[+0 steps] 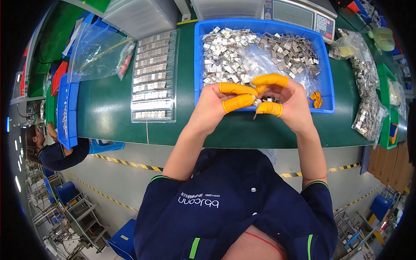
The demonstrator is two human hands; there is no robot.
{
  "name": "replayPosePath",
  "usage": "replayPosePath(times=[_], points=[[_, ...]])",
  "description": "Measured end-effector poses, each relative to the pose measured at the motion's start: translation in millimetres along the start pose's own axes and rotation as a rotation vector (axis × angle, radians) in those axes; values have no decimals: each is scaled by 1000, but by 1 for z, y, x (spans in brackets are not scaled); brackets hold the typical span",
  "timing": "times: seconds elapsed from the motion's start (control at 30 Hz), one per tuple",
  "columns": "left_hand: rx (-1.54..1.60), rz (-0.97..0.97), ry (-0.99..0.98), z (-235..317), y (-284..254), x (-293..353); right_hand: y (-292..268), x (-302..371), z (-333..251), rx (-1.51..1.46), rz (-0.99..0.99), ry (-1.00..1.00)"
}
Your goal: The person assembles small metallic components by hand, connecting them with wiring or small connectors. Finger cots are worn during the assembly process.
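My left hand (212,104) and my right hand (294,102) meet at the front edge of the blue bin, with yellow finger cots on thumbs and fingers. Pinched between the fingertips of both is a small silver-and-white connector (257,102), mostly hidden by them. Behind my hands the blue bin (330,82) holds a pile of pale connectors (223,52) on the left and greyer ones (292,52) on the right. A clear plastic bag (260,60) lies between the piles. Spare yellow finger cots (317,99) rest in the bin's front right corner.
Left of the bin, a clear tray (154,78) holds rows of connectors on the green table (104,108). A scale (299,17) stands behind, and bagged parts (368,95) lie at right. Another person (60,149) works at far left beside a long blue bin (67,112).
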State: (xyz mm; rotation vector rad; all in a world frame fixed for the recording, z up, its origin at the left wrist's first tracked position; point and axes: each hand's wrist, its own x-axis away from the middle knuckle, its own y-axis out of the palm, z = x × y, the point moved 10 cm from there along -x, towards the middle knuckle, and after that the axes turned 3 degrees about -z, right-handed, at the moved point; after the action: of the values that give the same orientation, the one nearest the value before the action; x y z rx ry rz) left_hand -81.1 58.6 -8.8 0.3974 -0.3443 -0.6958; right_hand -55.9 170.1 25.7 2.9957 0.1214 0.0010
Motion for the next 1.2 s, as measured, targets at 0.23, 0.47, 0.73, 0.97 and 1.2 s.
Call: replayPosePath(times=[0.23, 0.47, 0.73, 0.97, 1.2], points=[[72, -110, -113, -13, 11, 1, 5, 7, 1, 141, -76, -115], [-78, -47, 3, 16, 9, -17, -2, 12, -41, 542, 174, -403], [-1178, 280, 420, 77, -31, -7, -84, -21, -37, 1164, 580, -225], [-1785, 173, 242, 33, -13, -13, 43, -58, 30, 1357, -289, -355], [-1747, 144, 247, 32, -14, -11, 38, -61, 36, 1306, -281, -324]])
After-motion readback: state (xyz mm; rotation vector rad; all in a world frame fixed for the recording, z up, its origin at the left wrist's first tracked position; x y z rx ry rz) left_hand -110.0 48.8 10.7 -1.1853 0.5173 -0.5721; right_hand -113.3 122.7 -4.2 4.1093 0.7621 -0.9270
